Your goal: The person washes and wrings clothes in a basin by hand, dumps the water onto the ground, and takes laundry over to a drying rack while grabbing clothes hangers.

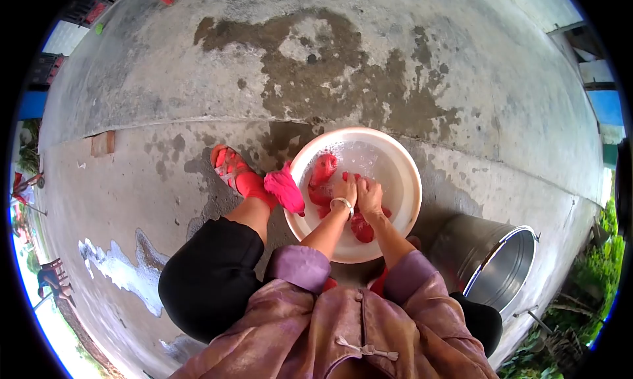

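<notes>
A round white basin (410, 156) with a pale rim stands on the floor in front of me, with soapy-looking water in it. Red wet cloth (362, 229) lies in the basin, part of it reaching up to the left side; whether it is one piece or more I cannot tell. My left hand (345, 190), with a pale bracelet at the wrist, is closed on the cloth. Close beside it, my right hand (370, 196) also grips the red cloth, fingers bent. A bright pink cloth (285, 189) hangs over the basin's left rim, apart from both hands.
A metal bucket (486, 260) lies tipped on its side to the right of the basin. My foot in a red sandal (232, 168) is just left of the basin. Wet patches (316, 69) mark the concrete floor. A brick (102, 144) lies at the left.
</notes>
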### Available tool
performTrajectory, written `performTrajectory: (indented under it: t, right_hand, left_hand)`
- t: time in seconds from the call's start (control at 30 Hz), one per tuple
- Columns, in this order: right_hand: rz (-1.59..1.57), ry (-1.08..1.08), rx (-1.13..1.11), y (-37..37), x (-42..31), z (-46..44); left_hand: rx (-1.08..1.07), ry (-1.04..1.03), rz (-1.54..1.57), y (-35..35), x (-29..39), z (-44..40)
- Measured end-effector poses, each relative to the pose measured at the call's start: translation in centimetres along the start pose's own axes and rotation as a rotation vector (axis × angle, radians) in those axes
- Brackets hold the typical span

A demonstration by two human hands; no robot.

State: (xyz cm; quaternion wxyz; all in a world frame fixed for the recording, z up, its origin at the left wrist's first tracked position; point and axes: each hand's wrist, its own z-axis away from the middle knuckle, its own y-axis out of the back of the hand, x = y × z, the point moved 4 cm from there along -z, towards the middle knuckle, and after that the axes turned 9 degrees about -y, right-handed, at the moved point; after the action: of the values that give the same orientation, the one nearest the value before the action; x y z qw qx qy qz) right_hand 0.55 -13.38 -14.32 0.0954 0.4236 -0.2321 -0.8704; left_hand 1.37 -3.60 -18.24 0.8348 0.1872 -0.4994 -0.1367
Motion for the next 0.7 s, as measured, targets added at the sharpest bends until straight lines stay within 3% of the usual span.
performTrajectory:
  t: [0.03, 0.1, 0.13, 0.17, 0.23, 0.27, 0.33, 0.4, 0.43, 0.53, 0.57, 0.6, 0.67, 0.7]
  right_hand:
    - [-0.073, -0.084, -0.028, -0.4, 0.9, -0.8]
    - [-0.235, -0.259, -0.048, -1.1, 2.2, -1.9]
    - [-0.236, -0.259, 0.000, -0.8, 2.4, -2.3]
    - [-0.236, -0.257, 0.046, -0.2, 2.6, -2.8]
    - [-0.151, -0.154, 0.152, 2.2, 0.5, -2.0]
    - [0.072, -0.045, 0.179, 2.8, 1.0, -2.3]
    - [0.114, 0.143, 0.297, 3.3, 1.8, -1.8]
    - [-0.011, 0.092, 0.309, 2.6, 3.5, -1.9]
    - [-0.075, 0.067, 0.312, 2.2, 4.1, -2.1]
    - [-0.191, -0.024, -0.185, 0.5, 3.3, -1.3]
    - [-0.149, -0.060, -0.336, 0.0, 3.0, -1.0]
    - [0.034, 0.069, -0.325, 0.2, 1.6, -0.3]
    - [0.004, 0.333, -0.227, 0.3, -0.3, 0.6]
    - [0.013, 0.313, -0.192, 0.3, -0.4, 0.5]
  left_hand:
    - [-0.142, -0.067, -0.223, -0.3, 0.3, -0.3]
    - [-0.081, -0.018, -0.154, 0.0, 1.0, -0.2]
    - [-0.048, 0.009, -0.121, 0.5, 1.5, -0.1]
    - [-0.219, -0.018, -0.175, 0.5, 1.8, -0.3]
    - [-0.068, -0.191, 0.034, 0.7, 2.0, 0.5]
    - [0.010, -0.284, 0.138, 0.9, 2.1, 0.7]
    - [0.089, 0.019, 0.298, 0.8, -0.3, 0.4]
    - [0.125, 0.376, 0.459, -0.3, -3.1, 1.1]
    - [0.038, 0.429, 0.631, -1.3, -3.4, 1.4]
    - [-0.058, 0.758, 0.849, -3.1, -2.3, 2.9]
    - [-0.267, 0.739, 1.023, -4.7, -5.1, 1.9]
    - [-0.324, 0.808, 1.036, -3.4, -3.4, 2.1]
    - [-0.318, 0.720, 1.130, -3.8, -3.8, 1.5]
    - [-0.301, 0.669, 1.129, -3.9, -4.2, 1.0]
